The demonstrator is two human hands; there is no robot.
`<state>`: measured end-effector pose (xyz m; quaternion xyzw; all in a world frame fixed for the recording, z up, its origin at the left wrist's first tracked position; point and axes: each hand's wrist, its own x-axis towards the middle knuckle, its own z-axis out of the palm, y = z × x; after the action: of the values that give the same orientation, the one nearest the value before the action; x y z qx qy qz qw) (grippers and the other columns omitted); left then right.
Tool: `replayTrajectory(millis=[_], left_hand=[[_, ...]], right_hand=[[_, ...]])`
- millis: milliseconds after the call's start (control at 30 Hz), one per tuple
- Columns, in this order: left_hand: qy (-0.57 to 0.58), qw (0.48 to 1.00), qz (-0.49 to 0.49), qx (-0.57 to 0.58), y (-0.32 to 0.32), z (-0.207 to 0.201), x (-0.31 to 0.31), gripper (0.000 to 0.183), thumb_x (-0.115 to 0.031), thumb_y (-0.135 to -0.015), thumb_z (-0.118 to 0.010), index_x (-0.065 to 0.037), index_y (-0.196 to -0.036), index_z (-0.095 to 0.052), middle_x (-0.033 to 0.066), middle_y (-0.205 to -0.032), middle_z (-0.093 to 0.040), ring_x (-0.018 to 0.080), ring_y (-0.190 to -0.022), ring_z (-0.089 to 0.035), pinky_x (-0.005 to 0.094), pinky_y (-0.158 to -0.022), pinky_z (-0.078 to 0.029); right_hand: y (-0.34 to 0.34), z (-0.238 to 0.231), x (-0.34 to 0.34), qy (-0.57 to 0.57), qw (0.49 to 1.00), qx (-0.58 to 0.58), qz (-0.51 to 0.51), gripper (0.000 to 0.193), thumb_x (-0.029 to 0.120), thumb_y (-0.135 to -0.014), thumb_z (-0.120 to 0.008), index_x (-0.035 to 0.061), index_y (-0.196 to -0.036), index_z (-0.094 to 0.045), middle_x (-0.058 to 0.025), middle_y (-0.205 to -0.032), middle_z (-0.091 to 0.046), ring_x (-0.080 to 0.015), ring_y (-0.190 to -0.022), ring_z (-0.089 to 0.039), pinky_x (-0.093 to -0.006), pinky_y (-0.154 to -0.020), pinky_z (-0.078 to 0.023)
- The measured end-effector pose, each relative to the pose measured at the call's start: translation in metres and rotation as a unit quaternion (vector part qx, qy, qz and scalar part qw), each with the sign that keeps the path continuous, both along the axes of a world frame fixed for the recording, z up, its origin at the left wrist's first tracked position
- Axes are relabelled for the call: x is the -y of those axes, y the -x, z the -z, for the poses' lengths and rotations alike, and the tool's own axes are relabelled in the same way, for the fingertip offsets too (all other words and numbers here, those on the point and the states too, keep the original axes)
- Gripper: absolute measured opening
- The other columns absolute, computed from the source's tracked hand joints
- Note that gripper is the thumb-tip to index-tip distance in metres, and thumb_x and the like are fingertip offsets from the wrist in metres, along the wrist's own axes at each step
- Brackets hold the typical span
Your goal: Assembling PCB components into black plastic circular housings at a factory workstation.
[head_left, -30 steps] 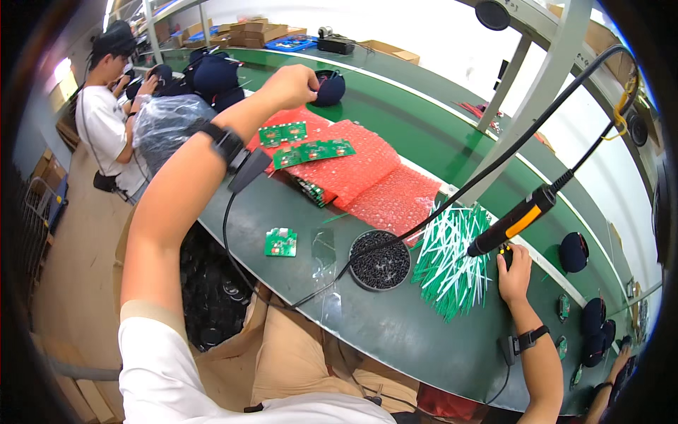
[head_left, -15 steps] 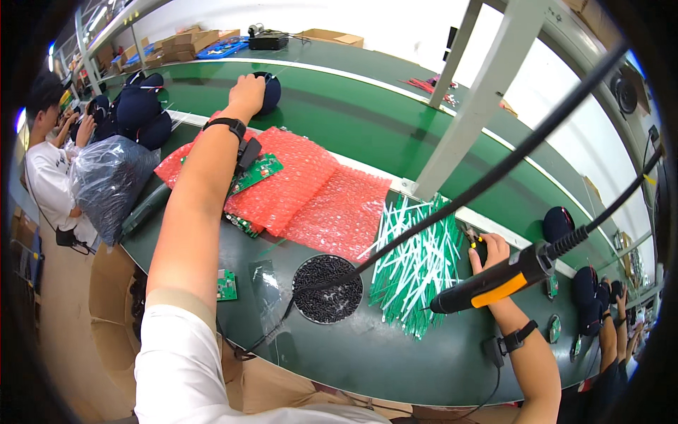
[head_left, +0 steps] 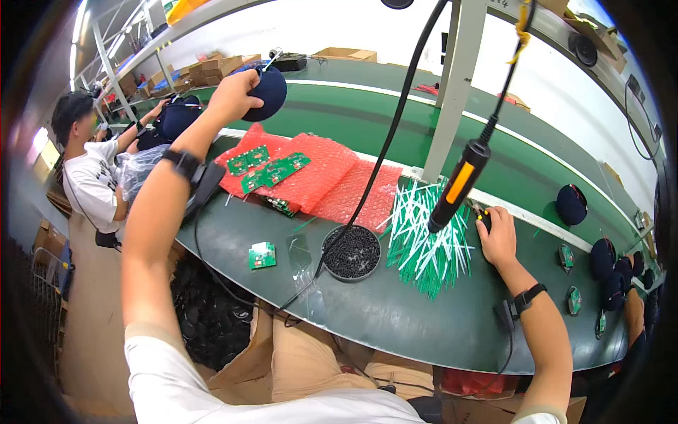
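Shell, navy, rounded (head_left: 271,96): right of the left hand (head_left: 236,97), pinched at its left edge, over green belt (head_left: 353,116). Cutters (head_left: 484,218): in the right hand (head_left: 499,234), curled, well apart, tips angled away-left beside cable ties (head_left: 427,256).

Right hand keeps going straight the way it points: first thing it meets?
Probably the white rail, just beyond the pliers in the right hand. Relative height is unclear from this view, so it might pass above.

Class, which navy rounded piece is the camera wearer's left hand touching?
The navy rounded piece beyond the red bubble wrap: the left hand touches it; the others are farther left or right.
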<state>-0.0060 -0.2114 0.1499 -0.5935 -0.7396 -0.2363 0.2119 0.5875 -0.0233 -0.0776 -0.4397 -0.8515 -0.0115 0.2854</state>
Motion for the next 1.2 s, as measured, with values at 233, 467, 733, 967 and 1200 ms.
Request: replayTrajectory(millis=[233,467,733,967,1200], left_hand=[[0.083,0.988,0.109,0.078,-0.182,-0.030,0.185,0.041,-0.006,-0.063,-0.087,-0.002,-0.089,-0.056,0.0098,-0.077,-0.051,0.0269,-0.072,-0.052,0.0391,-0.068,-0.044],[0.187,0.936,0.296,0.047,-0.327,0.042,0.238,0.043,-0.018,-0.065,-0.090,-0.011,-0.097,-0.061,0.0088,-0.089,-0.057,0.0325,-0.094,-0.060,0.0466,-0.091,-0.044],[0.189,0.925,0.325,0.048,-0.380,0.108,0.153,0.037,-0.013,-0.073,-0.084,-0.010,-0.102,-0.061,0.0103,-0.096,-0.058,0.0324,-0.100,-0.059,0.0446,-0.090,-0.043],[0.151,0.957,0.244,0.039,-0.394,0.103,0.116,0.062,-0.022,-0.072,-0.088,-0.003,-0.123,-0.059,0.0154,-0.110,-0.060,0.0361,-0.106,-0.058,0.0458,-0.092,-0.044],[0.150,0.950,0.264,0.074,-0.392,0.125,0.070,0.071,-0.031,-0.070,-0.091,-0.006,-0.129,-0.059,0.0158,-0.118,-0.061,0.0379,-0.116,-0.057,0.0481,-0.102,-0.043]], right_hand=[[-0.013,0.012,-0.021,-0.011,0.997,-0.023,-0.069,0.026,0.017,-0.098,-0.065,-0.0002,-0.118,-0.061,-0.0218,-0.111,-0.064,-0.0421,-0.107,-0.060,-0.0502,-0.093,-0.048],[-0.029,-0.051,0.005,0.326,0.877,-0.347,-0.070,0.032,0.027,-0.112,-0.047,0.0015,-0.124,-0.062,-0.0079,-0.095,-0.066,-0.0185,-0.081,-0.065,-0.0338,-0.072,-0.054],[-0.034,-0.084,0.099,0.380,0.737,-0.528,-0.184,0.028,0.023,-0.109,-0.056,-0.0011,-0.122,-0.061,-0.0026,-0.089,-0.060,-0.0107,-0.075,-0.057,-0.0276,-0.066,-0.049],[-0.035,-0.074,0.128,0.323,0.816,-0.420,-0.232,0.018,0.015,-0.100,-0.069,0.0044,-0.109,-0.057,0.0003,-0.089,-0.059,-0.0093,-0.079,-0.060,-0.0269,-0.071,-0.048],[-0.024,-0.065,0.149,0.197,0.906,-0.167,-0.335,0.019,0.011,-0.088,-0.074,0.0034,-0.103,-0.064,-0.0140,-0.089,-0.068,-0.0307,-0.077,-0.066,-0.0397,-0.072,-0.051]])
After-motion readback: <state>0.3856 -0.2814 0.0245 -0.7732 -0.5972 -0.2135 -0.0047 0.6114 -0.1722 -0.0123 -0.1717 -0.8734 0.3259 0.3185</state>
